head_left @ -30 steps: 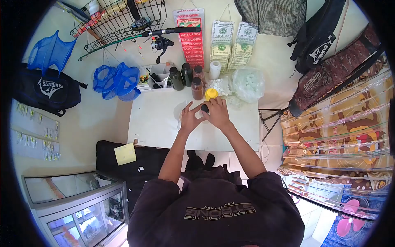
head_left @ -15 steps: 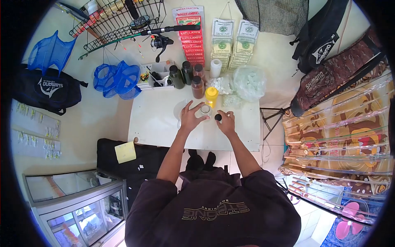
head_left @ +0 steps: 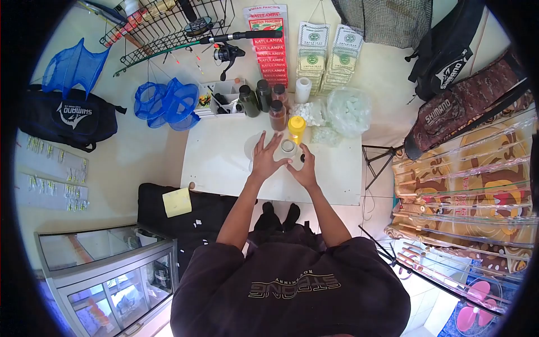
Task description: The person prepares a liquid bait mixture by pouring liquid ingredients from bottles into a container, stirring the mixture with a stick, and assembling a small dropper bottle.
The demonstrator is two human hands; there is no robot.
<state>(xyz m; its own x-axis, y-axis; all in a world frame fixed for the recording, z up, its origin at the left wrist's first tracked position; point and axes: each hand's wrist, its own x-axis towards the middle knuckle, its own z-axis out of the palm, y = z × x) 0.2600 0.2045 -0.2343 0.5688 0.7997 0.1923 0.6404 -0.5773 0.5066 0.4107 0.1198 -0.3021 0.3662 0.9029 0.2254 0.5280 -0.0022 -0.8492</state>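
A clear jar (head_left: 288, 147) with a pale rim stands upright on the white table (head_left: 224, 168), between my two hands. My left hand (head_left: 268, 160) curves along the jar's left and near side, fingers spread and thumb stretched right; whether it touches the glass is unclear. On the near right side, my right hand (head_left: 306, 170) has its thumb and fingers apart, the thumb tip close to my left thumb. A small black cap (head_left: 302, 158) shows between the right thumb and fingers, partly covered. Just behind the jar is a yellow squeeze bottle (head_left: 296, 128).
Dark bottles (head_left: 249, 102), brown-filled bottles (head_left: 278, 116), a white bottle (head_left: 303, 90) and plastic bags of pale pieces (head_left: 348, 111) line the table's back. A white organizer box (head_left: 224, 98) stands back left. A tripod (head_left: 377, 165) is by the right edge.
My right hand has moved in toward the jar and spread its fingers; the black cap is now less visible beside them. My left hand's fingers have opened wider. The whole view has shifted slightly.
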